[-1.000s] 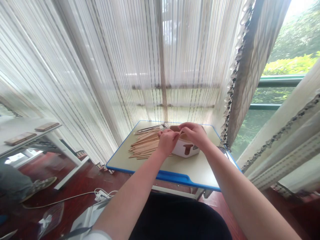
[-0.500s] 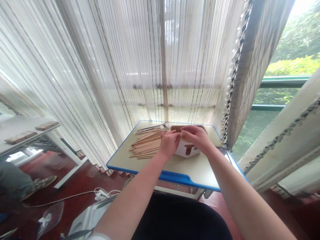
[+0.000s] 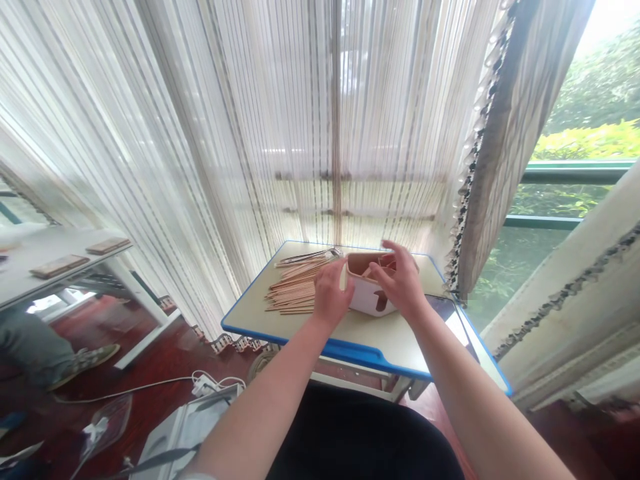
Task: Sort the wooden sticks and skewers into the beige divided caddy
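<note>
A white box [image 3: 364, 299] with a brown mark on its front and a brown inside stands on the small desk, with its top uncovered. My left hand [image 3: 333, 293] holds the box's left side, thumb toward the front wall and fingers farther back. Over the box's mouth is my right hand [image 3: 403, 279], its thumb and fingers spread apart. Some reddish pieces [image 3: 388, 264] show inside below that hand, too small to name. Left of the box lies a spread pile of thin wooden sticks [image 3: 290, 291], close to my left hand.
The desk [image 3: 247, 316] has a blue rim. Metal tongs or a similar tool [image 3: 305, 255] lie behind the sticks. A dark flat tablet-like thing [image 3: 453, 320] lies at the right. A white table [image 3: 23, 243] and another person's leg [image 3: 30, 347] are at the left.
My hands were together over the box's front edge, fingertips meeting. They have separated: the left has gone to the box's left side, the right has opened over its mouth.
</note>
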A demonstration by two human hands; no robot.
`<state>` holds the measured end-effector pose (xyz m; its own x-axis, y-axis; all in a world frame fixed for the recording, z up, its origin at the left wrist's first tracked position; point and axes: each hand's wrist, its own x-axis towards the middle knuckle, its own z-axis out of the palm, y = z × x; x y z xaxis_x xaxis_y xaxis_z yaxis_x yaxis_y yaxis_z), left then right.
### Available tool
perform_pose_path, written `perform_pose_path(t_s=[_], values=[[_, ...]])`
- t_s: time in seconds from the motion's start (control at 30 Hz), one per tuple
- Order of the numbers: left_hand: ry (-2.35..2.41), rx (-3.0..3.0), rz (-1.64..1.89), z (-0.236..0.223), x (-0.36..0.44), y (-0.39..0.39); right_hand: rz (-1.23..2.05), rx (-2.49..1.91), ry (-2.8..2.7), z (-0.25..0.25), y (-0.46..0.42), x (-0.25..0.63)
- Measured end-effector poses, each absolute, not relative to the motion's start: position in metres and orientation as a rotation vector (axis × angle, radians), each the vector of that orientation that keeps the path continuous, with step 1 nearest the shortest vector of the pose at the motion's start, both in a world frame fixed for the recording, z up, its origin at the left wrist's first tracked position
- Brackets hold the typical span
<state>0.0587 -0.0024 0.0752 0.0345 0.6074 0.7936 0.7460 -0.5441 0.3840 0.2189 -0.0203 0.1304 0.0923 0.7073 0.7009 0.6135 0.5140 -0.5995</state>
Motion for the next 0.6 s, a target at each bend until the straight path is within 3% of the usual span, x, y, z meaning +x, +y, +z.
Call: perform_pose_path(t_s=[0.13,0.27,0.43,0.6], values=[[-1.611,-2.006,-1.482,0.048,0.020,-0.003,-0.336,-1.078,-1.607,0.107,-0.046,0.190],[-1.776,-2.092,-1.191,0.024,-0.015,-0.005,-0.176,-1.057,-2.173,0.057,-0.053,0.154],[-1.755,-2.214,-0.945,0.011,-0.029,-0.012,-0.106,-1.400,-2.129,-0.002,-0.030,0.140],[-1.634,-2.311,-0.819,0.007,-0.022,-0.015,-0.091,-1.428,-2.179,-0.013,-0.020,0.145]])
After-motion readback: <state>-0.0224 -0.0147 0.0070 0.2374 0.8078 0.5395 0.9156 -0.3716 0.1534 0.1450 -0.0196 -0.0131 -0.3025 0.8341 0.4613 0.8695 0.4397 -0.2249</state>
